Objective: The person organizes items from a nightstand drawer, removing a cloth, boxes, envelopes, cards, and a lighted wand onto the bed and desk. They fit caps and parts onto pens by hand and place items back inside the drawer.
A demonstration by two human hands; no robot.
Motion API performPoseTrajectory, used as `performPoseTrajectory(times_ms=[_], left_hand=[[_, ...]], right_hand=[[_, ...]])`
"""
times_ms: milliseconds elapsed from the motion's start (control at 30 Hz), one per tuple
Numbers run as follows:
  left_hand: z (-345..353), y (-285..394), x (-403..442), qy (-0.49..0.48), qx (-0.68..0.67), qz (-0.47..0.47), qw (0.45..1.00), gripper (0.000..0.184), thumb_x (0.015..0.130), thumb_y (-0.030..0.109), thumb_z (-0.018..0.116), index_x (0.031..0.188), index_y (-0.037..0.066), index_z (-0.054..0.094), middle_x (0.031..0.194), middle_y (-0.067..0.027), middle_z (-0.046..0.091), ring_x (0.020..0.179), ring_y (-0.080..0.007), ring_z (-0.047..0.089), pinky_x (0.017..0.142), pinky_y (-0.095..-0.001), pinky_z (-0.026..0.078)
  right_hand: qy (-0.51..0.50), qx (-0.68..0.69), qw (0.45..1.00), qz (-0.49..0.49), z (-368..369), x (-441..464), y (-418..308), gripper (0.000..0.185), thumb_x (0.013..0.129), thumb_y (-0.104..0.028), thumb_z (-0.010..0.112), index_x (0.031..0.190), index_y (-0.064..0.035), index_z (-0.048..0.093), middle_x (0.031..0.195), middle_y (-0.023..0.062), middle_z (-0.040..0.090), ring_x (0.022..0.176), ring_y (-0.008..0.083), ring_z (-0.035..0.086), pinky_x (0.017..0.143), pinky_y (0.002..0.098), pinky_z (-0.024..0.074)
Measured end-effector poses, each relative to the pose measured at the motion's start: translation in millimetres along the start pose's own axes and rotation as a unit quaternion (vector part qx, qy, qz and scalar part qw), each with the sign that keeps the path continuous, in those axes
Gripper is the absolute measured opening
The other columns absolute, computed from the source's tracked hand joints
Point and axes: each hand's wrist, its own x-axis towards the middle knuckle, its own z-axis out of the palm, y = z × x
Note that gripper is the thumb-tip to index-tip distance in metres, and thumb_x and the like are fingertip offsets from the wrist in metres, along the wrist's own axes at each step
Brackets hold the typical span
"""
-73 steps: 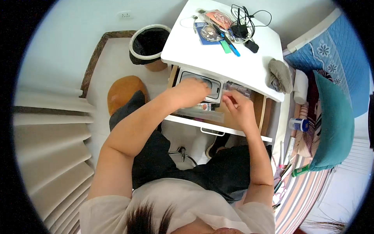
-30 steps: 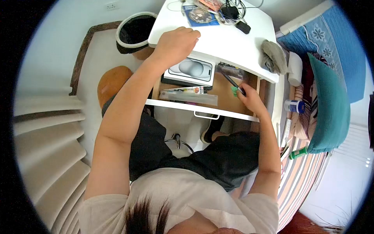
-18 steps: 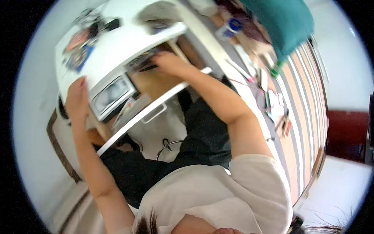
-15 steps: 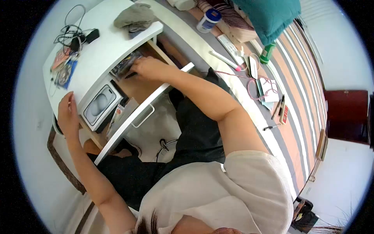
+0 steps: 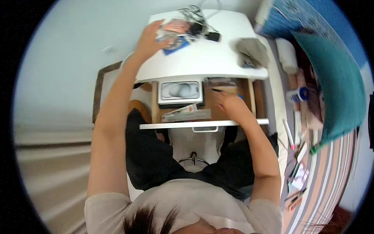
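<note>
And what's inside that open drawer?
The drawer holds a white box picturing a phone, a pale strip, a small printed packet and a blurred pack at the back. A dark pen-like tip shows by the right hand. Anything beneath the box, hand or desktop is covered.

Not a single word comes clear from here: the blue card (image 5: 178,47) on the white desk (image 5: 202,62) is a blur, and the printed packet (image 5: 187,110) in the drawer (image 5: 171,126) is unreadable too.
</note>
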Motion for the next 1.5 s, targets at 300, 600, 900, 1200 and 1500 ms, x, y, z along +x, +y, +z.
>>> performPoseTrajectory(times_ms=[300,600,900,1200,1500], left_hand=[[16,158,-78,-0.079,-0.010,0.080,0.994,0.061,0.082,0.010,0.062,0.137,0.005,0.038,0.140,-0.0153,0.038,0.131,-0.0319,0.033,0.109,-0.0402,0.025],[16,273,-140,-0.168,-0.145,0.129,0.966,0.062,0.080,0.005,0.061,0.137,0.005,0.038,0.140,-0.0141,0.039,0.131,-0.0306,0.033,0.109,-0.0412,0.024],[41,428,-141,-0.419,-0.454,0.092,0.781,0.039,0.085,0.005,0.058,0.123,0.000,0.053,0.124,-0.0132,0.055,0.117,-0.0237,0.051,0.101,-0.0351,0.039],[163,536,-181,-0.609,-0.540,-0.051,0.580,0.046,0.088,0.011,0.059,0.130,-0.001,0.042,0.126,-0.0136,0.053,0.109,-0.0174,0.055,0.092,-0.0312,0.045],[173,563,-193,-0.498,-0.395,0.194,0.747,0.054,0.082,0.014,0.062,0.130,0.006,0.041,0.109,-0.0120,0.055,0.084,-0.0198,0.058,0.074,-0.0322,0.050]], right_hand=[[0.411,-0.004,0.907,0.098,-70,-154,2,0.022,0.075,-0.007,0.067,0.096,-0.0051,0.059,0.091,0.0119,0.058,0.085,0.0297,0.058,0.073,0.0368,0.0481],[0.279,-0.234,0.761,0.537,-21,-437,-10,0.071,0.069,-0.014,0.071,0.133,-0.0019,0.040,0.136,0.0208,0.039,0.128,0.0365,0.036,0.106,0.0458,0.0279],[0.353,-0.227,0.764,0.489,-35,-460,-4,0.032,0.075,-0.010,0.066,0.105,-0.0033,0.057,0.105,0.0111,0.060,0.100,0.0287,0.056,0.084,0.0386,0.0463],[0.379,0.034,0.797,0.469,-25,-460,-21,0.009,0.080,-0.008,0.063,0.089,-0.0063,0.062,0.092,0.0074,0.061,0.084,0.0270,0.061,0.068,0.0349,0.0490],[0.315,0.016,0.802,0.508,-67,-516,65,0.018,0.082,-0.012,0.064,0.098,-0.0042,0.061,0.096,0.0122,0.061,0.083,0.0260,0.060,0.074,0.0338,0.0473]])
